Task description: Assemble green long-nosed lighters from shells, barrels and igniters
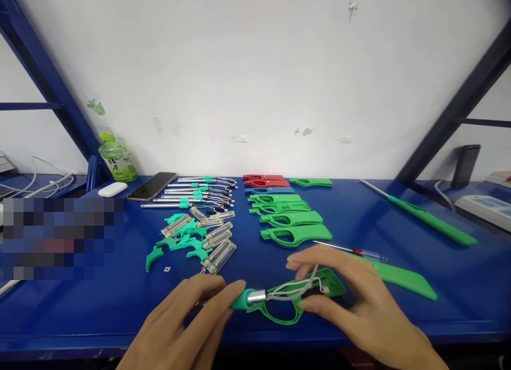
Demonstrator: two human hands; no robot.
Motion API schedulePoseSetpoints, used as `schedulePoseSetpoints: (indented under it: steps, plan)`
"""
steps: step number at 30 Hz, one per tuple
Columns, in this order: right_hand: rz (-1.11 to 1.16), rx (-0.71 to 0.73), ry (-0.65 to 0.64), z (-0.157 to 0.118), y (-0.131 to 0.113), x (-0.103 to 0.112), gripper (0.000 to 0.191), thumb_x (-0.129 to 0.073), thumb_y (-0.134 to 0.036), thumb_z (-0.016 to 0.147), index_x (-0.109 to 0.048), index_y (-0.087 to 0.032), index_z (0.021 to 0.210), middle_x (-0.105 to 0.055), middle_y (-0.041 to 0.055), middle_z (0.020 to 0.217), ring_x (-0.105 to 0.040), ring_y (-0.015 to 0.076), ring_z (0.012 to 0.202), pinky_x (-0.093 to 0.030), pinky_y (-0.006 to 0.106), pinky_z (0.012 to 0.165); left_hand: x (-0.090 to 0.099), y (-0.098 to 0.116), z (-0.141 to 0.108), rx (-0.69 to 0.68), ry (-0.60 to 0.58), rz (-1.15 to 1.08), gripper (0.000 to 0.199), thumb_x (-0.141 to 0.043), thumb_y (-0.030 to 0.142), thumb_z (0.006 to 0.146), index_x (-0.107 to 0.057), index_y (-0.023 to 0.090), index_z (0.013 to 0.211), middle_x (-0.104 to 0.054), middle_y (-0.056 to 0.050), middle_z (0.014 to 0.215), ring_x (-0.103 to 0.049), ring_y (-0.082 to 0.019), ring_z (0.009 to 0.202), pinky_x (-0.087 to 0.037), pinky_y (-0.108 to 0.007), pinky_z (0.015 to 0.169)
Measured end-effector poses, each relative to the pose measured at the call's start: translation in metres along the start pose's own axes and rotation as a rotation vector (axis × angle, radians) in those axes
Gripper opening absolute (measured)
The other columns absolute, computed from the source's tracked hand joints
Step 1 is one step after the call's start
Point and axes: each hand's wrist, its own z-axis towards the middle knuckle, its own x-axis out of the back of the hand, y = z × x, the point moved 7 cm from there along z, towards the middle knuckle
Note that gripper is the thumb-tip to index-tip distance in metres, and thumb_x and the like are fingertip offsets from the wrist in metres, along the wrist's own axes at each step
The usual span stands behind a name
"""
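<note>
Wires (285, 292) beside right hand (361, 295)

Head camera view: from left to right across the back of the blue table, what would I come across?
Green-capped bottle, dark phone, wired metal rods, red casings, backmost green casing, green-handled lighter.

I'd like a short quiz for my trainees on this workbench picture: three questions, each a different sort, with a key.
1. Multiple choice: which thing is at the fingertips of the left hand?
A) bottle
B) teal collar
C) white case

2. True or false: the screwdriver lies to the right of the clear plastic cartridges.

3. Fill the gap: in the row on the table, just in front of the red shells, lies a shell coloured ____.

Key: 1. B; 2. true; 3. blue
</note>
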Motion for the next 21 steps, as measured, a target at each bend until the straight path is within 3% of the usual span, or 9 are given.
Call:
schedulePoseSetpoints:
  steps: [4, 8, 14, 21]
  plan:
    - [0.092, -0.071, 0.022, 0.004, 0.005, -0.005, 0.043, -0.077, -0.033, 0.098, -0.063, -0.043, 0.138, -0.080, -0.0056, 0.106, -0.076, 0.0114, 0.082, -0.063, 0.021, 0.083, -0.005, -0.005, -0.003, 0.046, -0.056, -0.042, 0.046, -0.050, 0.026, 0.110, -0.054, 0.037, 0.154, -0.074, -0.001, 0.129, -0.078, -0.012, 0.110, -0.058, -0.015, 0.100]
    - [0.078, -0.121, 0.009, 0.003, 0.010, -0.007, 0.051, -0.081, -0.034, 0.095, -0.064, -0.040, 0.142, -0.078, -0.0021, 0.101, -0.077, 0.0159, 0.086, -0.065, 0.026, 0.082, -0.012, -0.011, -0.004, 0.105, -0.157, -0.028, 0.052, -0.049, 0.025, 0.108, -0.048, 0.040, 0.158, -0.072, -0.001, 0.137, -0.077, -0.015, 0.117, -0.060, -0.018, 0.098]
    - [0.059, -0.013, -0.028, 0.004, 0.006, -0.009, 0.014, -0.075, -0.028, 0.099, -0.080, -0.030, 0.113, -0.078, 0.0049, 0.114, -0.078, 0.0203, 0.101, -0.065, 0.029, 0.088, -0.012, -0.006, 0.007, 0.089, -0.199, -0.145, 0.051, -0.045, 0.019, 0.107, -0.050, 0.038, 0.154, -0.074, 0.000, 0.127, -0.079, -0.011, 0.105, -0.060, -0.014, 0.093]
    - [0.059, 0.027, -0.074, 0.001, 0.004, -0.015, 0.017, -0.071, -0.026, 0.102, -0.079, -0.027, 0.118, -0.080, 0.0052, 0.112, -0.078, 0.0186, 0.099, -0.065, 0.028, 0.088, -0.013, -0.005, 0.000, 0.098, -0.212, -0.134, 0.040, -0.048, 0.027, 0.110, -0.060, 0.036, 0.147, -0.075, -0.002, 0.124, -0.079, -0.013, 0.105, -0.060, -0.014, 0.093]
